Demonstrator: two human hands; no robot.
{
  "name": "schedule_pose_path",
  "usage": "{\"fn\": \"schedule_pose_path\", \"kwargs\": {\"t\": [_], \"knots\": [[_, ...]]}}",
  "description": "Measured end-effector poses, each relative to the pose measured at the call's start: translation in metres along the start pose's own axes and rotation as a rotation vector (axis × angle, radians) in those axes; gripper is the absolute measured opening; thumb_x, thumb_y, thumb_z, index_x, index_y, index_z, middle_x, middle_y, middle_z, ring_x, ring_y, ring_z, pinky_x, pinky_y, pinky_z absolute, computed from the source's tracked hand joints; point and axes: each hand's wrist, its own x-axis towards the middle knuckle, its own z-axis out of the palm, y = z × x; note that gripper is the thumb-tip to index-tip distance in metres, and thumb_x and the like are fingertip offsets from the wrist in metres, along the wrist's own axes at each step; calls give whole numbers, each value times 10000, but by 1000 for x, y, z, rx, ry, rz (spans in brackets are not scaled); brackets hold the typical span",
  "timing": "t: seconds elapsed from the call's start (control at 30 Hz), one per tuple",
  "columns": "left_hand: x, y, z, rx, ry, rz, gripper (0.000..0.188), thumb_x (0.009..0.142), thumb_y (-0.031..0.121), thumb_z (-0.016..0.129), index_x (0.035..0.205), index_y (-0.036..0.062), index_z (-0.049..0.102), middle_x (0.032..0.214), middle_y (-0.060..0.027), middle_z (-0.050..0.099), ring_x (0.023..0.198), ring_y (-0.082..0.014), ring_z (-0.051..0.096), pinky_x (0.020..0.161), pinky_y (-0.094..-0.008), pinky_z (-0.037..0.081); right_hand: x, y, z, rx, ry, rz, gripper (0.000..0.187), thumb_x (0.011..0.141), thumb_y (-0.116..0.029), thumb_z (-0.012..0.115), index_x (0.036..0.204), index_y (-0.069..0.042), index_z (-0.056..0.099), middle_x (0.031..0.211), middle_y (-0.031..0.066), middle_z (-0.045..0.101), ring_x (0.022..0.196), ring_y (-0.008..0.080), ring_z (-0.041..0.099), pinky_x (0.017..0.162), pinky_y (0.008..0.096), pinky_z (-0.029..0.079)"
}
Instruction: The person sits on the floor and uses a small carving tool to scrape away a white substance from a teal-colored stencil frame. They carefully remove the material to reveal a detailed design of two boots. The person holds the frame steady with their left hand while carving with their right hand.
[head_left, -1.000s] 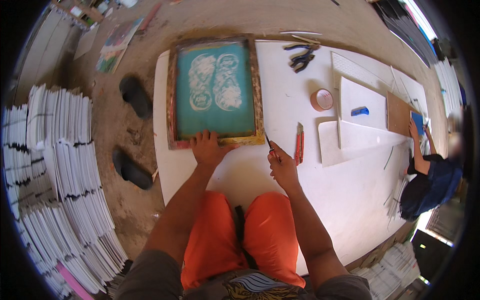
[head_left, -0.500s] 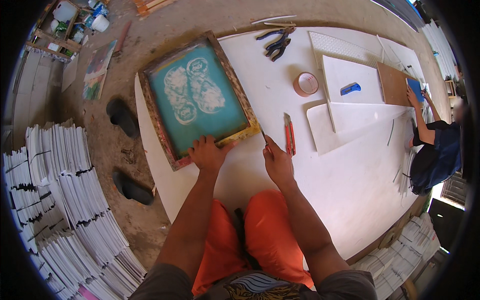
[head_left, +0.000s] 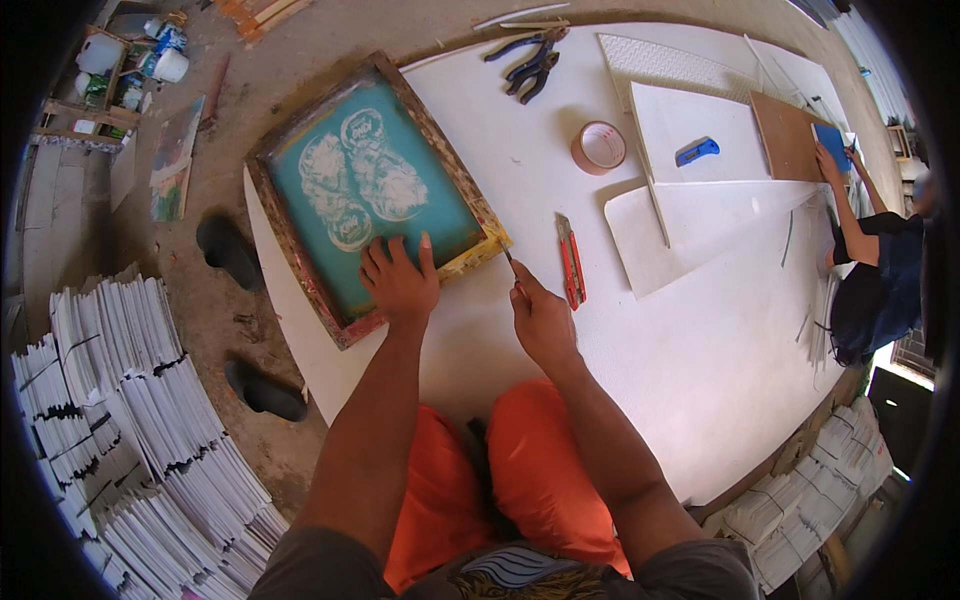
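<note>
Wood-framed screen [head_left: 438, 150] sits left on white tabletop [head_left: 700, 340]; left hand [head_left: 402, 282] spread flat over its near edge, unclenched; right hand [head_left: 545, 322] grasping thin tool [head_left: 510, 258], tip at screen's near right corner, contact unclear; red cutter [head_left: 571, 264] right, tape roll [head_left: 600, 148] farther

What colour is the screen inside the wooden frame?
The screen is teal with whitish patches; head view.

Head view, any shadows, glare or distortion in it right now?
Head view: far edge of the white work surface curves; head view: soft shadow beside the tape roll; head view: bright, washed-out patch below the other person.
</note>
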Motion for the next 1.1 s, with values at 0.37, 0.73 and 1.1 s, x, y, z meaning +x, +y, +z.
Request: {"fn": "schedule_pose_path", "kwargs": {"t": [0.37, 0.73, 1.1], "knots": [[3, 3, -7, 24, -184, -14, 484, 1101, 456, 444, 1421, 106, 538, 1524, -236, 445, 1470, -467, 357, 1172, -693, 271, 6, -51, -6, -196, -137, 226, 495, 1079, -221, 502, 1571, -164, 479, 1008, 283, 750, 980, 482, 729, 889, 596, 563], [2, 1, -8, 31, -227, 64, 468, 1060, 365, 505, 1456, 116, 505, 1549, -224, 436, 1488, -472, 344, 1183, -699, 255, 2, -67, 17, -56, -65, 341, 504, 1066, -156, 509, 1563, -72, 485, 1101, 293, 744, 1075, 469, 717, 944, 550, 569], [2, -4, -4, 55, -200, 47, 459, 1041, 367, 537, 1437, 137, 533, 1537, -200, 454, 1463, -453, 392, 1157, -693, 312, -1, -39, 37, -137, -9, 270, 476, 1050, -123, 575, 1517, -33, 561, 949, 249, 726, 854, 335, 738, 847, 476, 570]]}}
